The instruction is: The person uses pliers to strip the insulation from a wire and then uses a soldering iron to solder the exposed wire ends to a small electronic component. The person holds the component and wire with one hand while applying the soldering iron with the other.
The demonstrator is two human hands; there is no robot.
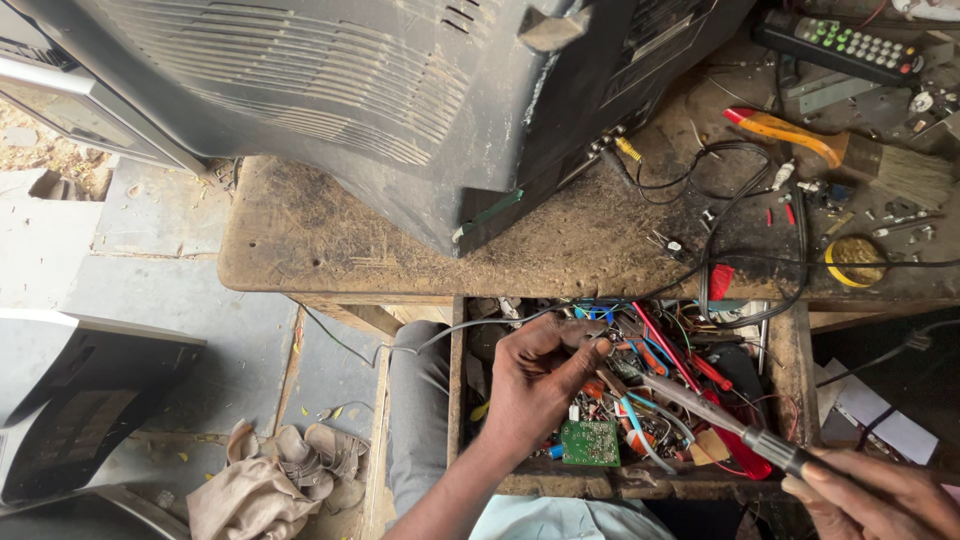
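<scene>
My left hand (535,385) reaches into an open wooden drawer (785,350) full of wires, tools and parts, and its fingertips pinch a small piece near the drawer's middle. My right hand (875,492), at the lower right corner, grips the dark handle of a soldering iron (700,405). The iron's long metal shaft points up-left and its tip nearly meets my left fingers. A small green circuit board (589,442) lies in the drawer just below my left hand.
A large grey television casing (380,90) stands on the worn wooden bench (300,235). To the right lie a brush (850,155), a remote control (840,45), a yellow tape roll (855,258) and cables. On the floor at left are a rag (270,480) and another casing (80,400).
</scene>
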